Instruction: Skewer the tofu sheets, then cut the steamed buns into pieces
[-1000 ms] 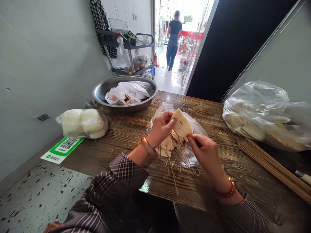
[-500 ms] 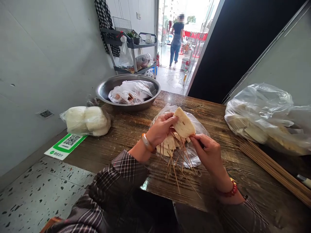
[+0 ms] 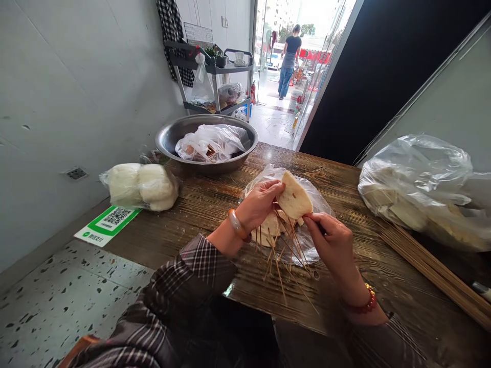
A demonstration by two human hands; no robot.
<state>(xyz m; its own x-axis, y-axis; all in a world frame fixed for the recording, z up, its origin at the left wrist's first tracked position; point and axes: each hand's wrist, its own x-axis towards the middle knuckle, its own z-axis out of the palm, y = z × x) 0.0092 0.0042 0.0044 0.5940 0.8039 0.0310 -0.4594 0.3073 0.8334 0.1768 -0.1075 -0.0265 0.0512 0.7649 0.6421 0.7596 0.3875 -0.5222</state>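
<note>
My left hand pinches the upper left edge of a flat, pale, bread-like slice between thumb and fingers. At the slice's lower right corner, the fingertips of my right hand are pressed together; whether a thin stick is between them is too small to tell. Below the slice, more pale pieces with thin wooden sticks through them lie on a clear plastic bag on the wooden table.
A metal basin holding a plastic bag stands at the back left. Wrapped white blocks and a green code card are at left. A filled clear bag and long sticks lie right. A person is beyond the doorway.
The view has shifted slightly, so the table items appear a little further right. Both hands keep their hold around the slice. The person in the doorway has moved further away.
</note>
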